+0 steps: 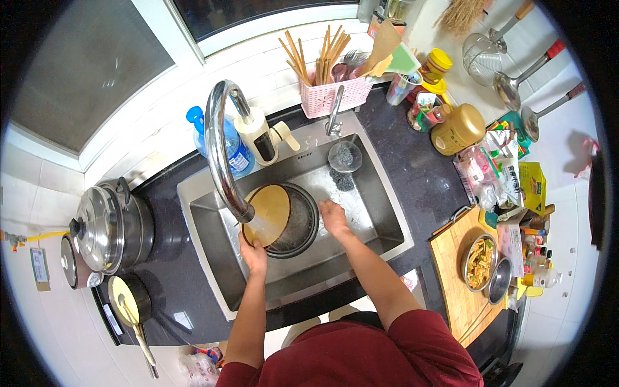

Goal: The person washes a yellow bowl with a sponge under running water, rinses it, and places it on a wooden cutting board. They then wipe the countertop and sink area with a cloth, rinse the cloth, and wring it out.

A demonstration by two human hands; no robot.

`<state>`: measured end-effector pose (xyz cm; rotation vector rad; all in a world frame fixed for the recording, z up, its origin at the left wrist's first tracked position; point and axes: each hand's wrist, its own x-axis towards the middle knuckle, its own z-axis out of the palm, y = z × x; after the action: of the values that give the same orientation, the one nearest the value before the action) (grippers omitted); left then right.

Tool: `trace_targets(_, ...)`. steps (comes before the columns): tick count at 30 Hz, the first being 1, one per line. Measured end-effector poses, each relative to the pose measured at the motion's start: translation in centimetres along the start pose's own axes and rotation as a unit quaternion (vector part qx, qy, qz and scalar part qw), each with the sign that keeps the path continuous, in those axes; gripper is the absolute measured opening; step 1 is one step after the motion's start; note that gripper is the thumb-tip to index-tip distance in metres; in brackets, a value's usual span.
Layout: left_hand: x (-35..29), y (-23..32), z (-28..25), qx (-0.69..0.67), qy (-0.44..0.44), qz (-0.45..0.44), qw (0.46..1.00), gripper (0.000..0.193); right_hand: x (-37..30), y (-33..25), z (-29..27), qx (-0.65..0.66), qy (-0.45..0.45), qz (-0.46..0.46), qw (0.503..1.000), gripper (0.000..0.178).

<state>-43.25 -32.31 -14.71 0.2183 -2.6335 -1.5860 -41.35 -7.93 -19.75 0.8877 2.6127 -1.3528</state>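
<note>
- The left hand (253, 255) is grasping the near edge of a yellow bowl (274, 205).
- The bowl is tilting inside the sink (364, 209), directly beneath the spout of the curved tap (219, 161).
- A round dark pan (298, 229) is lying on the sink floor, partly covered from view by the bowl.
- The right hand (333, 217) is hanging at the pan's right rim, fingers curling; whether it is gripping or touching anything cannot be told.
- A dark scouring mesh (342, 181) is lying in the sink's far right part.
- On the bench (169, 222), a lidded steel pot (103, 222) is standing left of the sink.
- A wooden board (446, 261) is carrying a food-filled metal bowl (480, 263) to the right.
</note>
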Motion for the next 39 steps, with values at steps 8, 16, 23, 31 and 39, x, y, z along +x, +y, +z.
trace_targets(8,0.0,-0.6,0.4,0.092,-0.008,0.042,0.995,0.044,-1.0,-0.8,-2.3,-0.066,-0.019,-0.002,0.998,0.036)
trace_targets(16,-0.1,-0.4,1.6,-0.181,-0.103,-0.237,0.949,0.040,4.7,-5.1,-16.2,0.476,0.034,-0.027,0.878,0.030)
trace_targets(23,-0.8,-2.7,3.6,-0.284,-0.127,-0.325,0.893,0.035,7.1,-2.4,-19.7,-0.270,0.350,-0.065,0.895,0.058)
trace_targets(31,-1.3,-2.1,3.6,-0.304,-0.132,-0.340,0.880,0.036,10.3,-2.9,-9.8,-0.188,0.161,-0.163,0.955,0.016)
trace_targets(39,-2.2,-1.3,3.1,-0.298,-0.126,-0.346,0.881,0.038,14.0,-3.2,-7.1,-0.137,0.145,0.034,0.979,0.037)
